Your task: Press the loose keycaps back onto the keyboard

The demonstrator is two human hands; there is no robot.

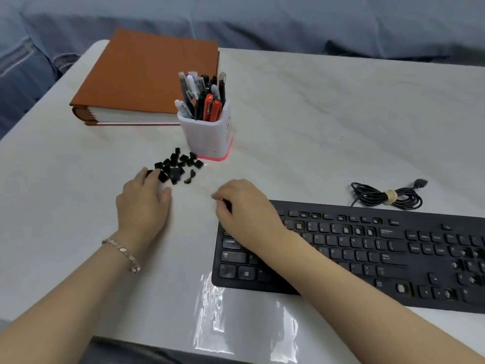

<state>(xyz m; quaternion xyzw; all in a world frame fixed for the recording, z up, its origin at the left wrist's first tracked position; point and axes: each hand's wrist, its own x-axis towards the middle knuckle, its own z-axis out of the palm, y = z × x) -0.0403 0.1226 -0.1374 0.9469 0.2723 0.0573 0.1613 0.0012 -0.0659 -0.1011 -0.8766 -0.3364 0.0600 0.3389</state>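
White, faintly marbled table [315,114] with blue fabric behind it is where you're working. Start at your left fingertips [150,175]: they lie fairly straight on the near-left edge of the loose keycaps [178,165], touching one or two caps, with the thumb splayed well apart, so nothing is pinched yet. The pile spreads up and to the right from those fingers, towards the foot of the pen holder [210,137]. Your left hand [144,203] is palm down, wrist flat on the table, bracelet [122,252] just behind it. It is plainly the nearer hand to the caps.

Your right hand [246,208] sits over the far-left corner of the keyboard [367,258], fingers curled under, knuckles up. Something dark shows at the fingertips; I cannot tell whether it is a cap in your grip or the keyboard's own corner.

The keyboard's long axis runs away to your right. Several bare sockets with pale stems show along the number row and in the keypad block, all well apart from the pile. My judgement: each cap picked on the left must travel rightward across the gap. A coiled cable [385,197] lies beyond the keyboard; an orange binder [147,74] lies behind the pen holder.
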